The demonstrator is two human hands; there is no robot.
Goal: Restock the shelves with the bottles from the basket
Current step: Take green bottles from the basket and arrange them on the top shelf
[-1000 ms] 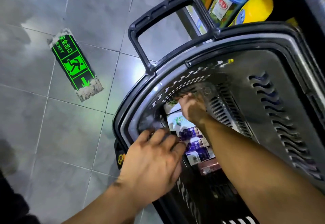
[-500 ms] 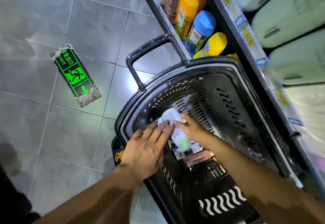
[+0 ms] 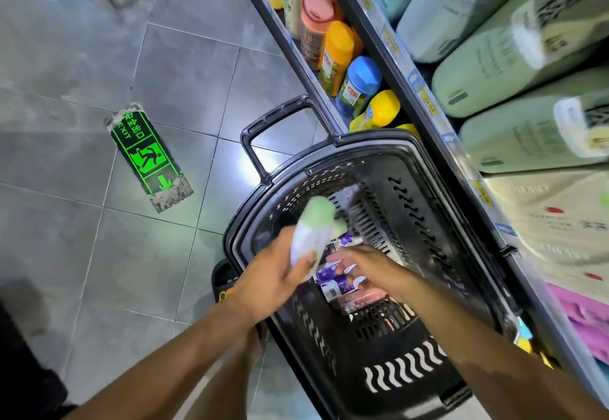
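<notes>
A black plastic basket (image 3: 438,222) stands on the floor against the shelf (image 3: 408,90). My left hand (image 3: 270,278) grips a white bottle with a pale green cap (image 3: 311,233), held tilted above the basket's left side with the cap pointing away from me. My right hand (image 3: 369,264) reaches down into the basket, fingers stretched over several small purple-labelled bottles (image 3: 329,281) lying on its bottom. It holds nothing that I can see. The lowest shelf carries an orange bottle (image 3: 336,53), a blue-capped bottle (image 3: 359,86) and a yellow one (image 3: 379,111).
The basket's pull handle (image 3: 273,116) sticks out toward the aisle. Large pale green packs (image 3: 510,67) fill the shelf above, and pink packs (image 3: 580,314) lie at the right. A green exit sign (image 3: 148,156) is stuck on the grey tiled floor.
The white bottle has passed from my right hand into my left and risen above the basket. My right hand has dropped back to the purple bottles. My view has lifted toward the shelves.
</notes>
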